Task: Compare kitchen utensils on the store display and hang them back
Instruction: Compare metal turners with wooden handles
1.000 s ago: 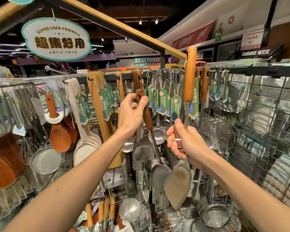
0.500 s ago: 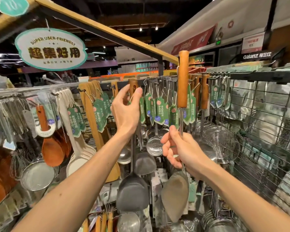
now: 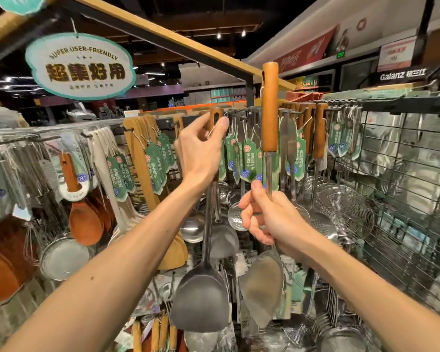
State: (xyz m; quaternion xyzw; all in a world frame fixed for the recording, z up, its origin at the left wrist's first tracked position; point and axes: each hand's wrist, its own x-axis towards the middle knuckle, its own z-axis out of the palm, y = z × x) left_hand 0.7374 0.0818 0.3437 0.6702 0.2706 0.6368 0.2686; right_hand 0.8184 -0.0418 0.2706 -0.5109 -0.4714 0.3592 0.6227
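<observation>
As I judge it, you are at the step of hanging one utensil back while the other waits. Your left hand (image 3: 201, 153) is in the middle of the frame, a little above centre. Its thumb and fingers are closed in a pinch on the top end of the dark spatula (image 3: 201, 301), just by the hanging hole of its wooden handle. This end is right at the row of hooks (image 3: 239, 113), but I cannot tell if the hole is already on a hook, because your fingers cover that place.

Your right hand (image 3: 272, 219) is lower, right of centre. It is wrapped in a fist around the thin metal shaft of the silver spatula (image 3: 269, 110) and holds it upright, with the handle up and the blade down, in front of the green tags (image 3: 249, 158).

The next move probably asks for care more than force. The hole is small, the hooks are crowded with other handles and tag strings, and you should feel the hook take the weight before you open the pinch. After that the silver spatula needs a free hook too.

The dark spatula hangs straight down. It has a short brown wooden handle, a long dark shaft and a wide matt grey-black blade near the bottom centre of the frame. The silver spatula has a longer orange-brown handle and a paler, dull metal blade with a rounded point, hanging beside the dark blade.
</observation>
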